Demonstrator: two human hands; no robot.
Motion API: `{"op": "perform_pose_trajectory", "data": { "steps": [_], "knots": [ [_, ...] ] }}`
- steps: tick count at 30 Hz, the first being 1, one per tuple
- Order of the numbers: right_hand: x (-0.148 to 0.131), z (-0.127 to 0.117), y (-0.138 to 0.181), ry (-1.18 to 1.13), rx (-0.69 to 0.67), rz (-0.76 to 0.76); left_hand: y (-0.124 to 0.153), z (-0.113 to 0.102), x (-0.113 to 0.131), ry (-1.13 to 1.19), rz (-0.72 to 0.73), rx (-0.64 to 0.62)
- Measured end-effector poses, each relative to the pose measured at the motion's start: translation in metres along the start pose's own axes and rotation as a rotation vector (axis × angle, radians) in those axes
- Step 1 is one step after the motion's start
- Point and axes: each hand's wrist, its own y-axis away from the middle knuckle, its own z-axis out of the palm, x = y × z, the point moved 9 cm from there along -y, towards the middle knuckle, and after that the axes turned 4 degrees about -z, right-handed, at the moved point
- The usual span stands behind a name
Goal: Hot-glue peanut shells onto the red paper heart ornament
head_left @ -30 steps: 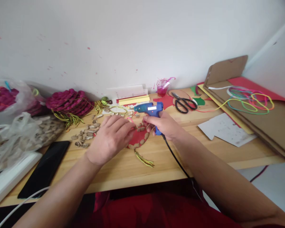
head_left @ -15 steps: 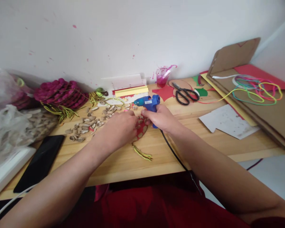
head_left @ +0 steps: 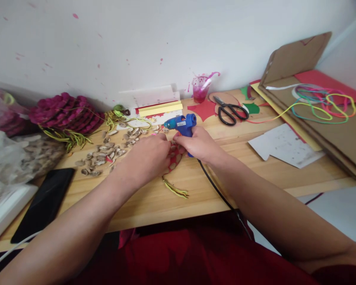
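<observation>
My right hand (head_left: 199,144) is wrapped round a blue glue gun (head_left: 186,123), whose nozzle points left and whose black cord runs down to the table's front edge. Under both hands lies a red piece covered with pale shell halves (head_left: 175,161), partly hidden by my fingers. A yellow-green string tassel (head_left: 176,189) trails from its near end. My left hand (head_left: 150,156) is closed over the piece's left side, fingertips pressed together; what they pinch is hidden. Loose brown nutshells (head_left: 102,154) are scattered left of my left hand.
Behind stand a pink-stained cup (head_left: 200,93) and yellow paper strips (head_left: 160,109). Black-handled scissors (head_left: 231,111) lie to the right, near folded cardboard (head_left: 296,59) with coloured cord. Left are magenta shell-covered stacks (head_left: 67,113), a bag of shells (head_left: 41,152) and a black phone (head_left: 44,204).
The whole view has shifted slightly. Both hands stay by the red piece, my right hand still holding the glue gun; little else differs.
</observation>
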Motion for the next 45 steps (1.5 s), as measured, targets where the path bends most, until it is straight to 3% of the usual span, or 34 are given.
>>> {"op": "perform_pose_trajectory", "data": {
  "steps": [6,11,15,28,45],
  "knots": [
    [0.003,0.003,0.002,-0.073,-0.012,0.054,0.004,0.001,-0.003,0.082,0.015,0.022],
    [-0.001,0.003,0.006,-0.110,-0.011,0.081,0.020,-0.007,-0.035,0.259,-0.082,0.160],
    [-0.005,0.002,0.009,-0.125,0.002,0.080,0.024,0.000,-0.051,0.409,-0.123,0.164],
    [0.003,0.004,0.003,-0.134,0.004,0.076,0.025,0.006,-0.037,0.578,-0.071,0.257],
    [-0.004,0.004,0.007,-0.125,-0.002,0.090,0.025,0.007,-0.032,0.613,-0.069,0.222]
  ]
}}
